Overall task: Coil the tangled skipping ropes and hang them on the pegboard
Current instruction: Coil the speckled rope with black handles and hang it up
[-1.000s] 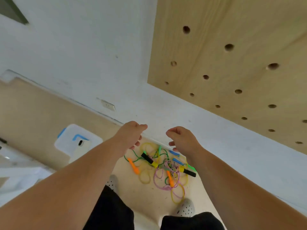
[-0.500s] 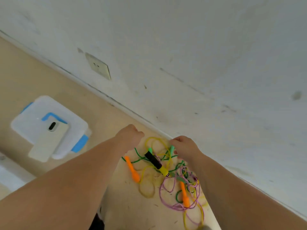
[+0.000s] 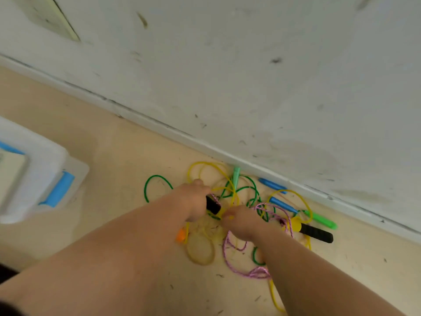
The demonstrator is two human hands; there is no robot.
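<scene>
A tangle of skipping ropes lies on the floor against the wall: yellow rope (image 3: 205, 166), green rope (image 3: 155, 179), pink braided rope (image 3: 241, 269). My left hand (image 3: 193, 201) grips a black handle (image 3: 213, 205) in the pile. My right hand (image 3: 241, 221) is curled down into the ropes beside it, pinching the yellow end of that handle. Another black handle with a yellow cap (image 3: 315, 233), a bright green handle (image 3: 322, 220), two blue handles (image 3: 272, 184), a mint handle (image 3: 235, 175) and an orange handle (image 3: 181, 234) lie around. The pegboard is out of view.
A clear plastic box with blue latches (image 3: 57, 190) stands on the floor at the left. The white wall and its skirting (image 3: 227, 153) run diagonally just behind the ropes. A wall socket (image 3: 52, 17) sits at top left.
The view has dropped from the pegboard to the floor. Both hands have gone down into the rope pile, and my left hand has taken hold of the black handle.
</scene>
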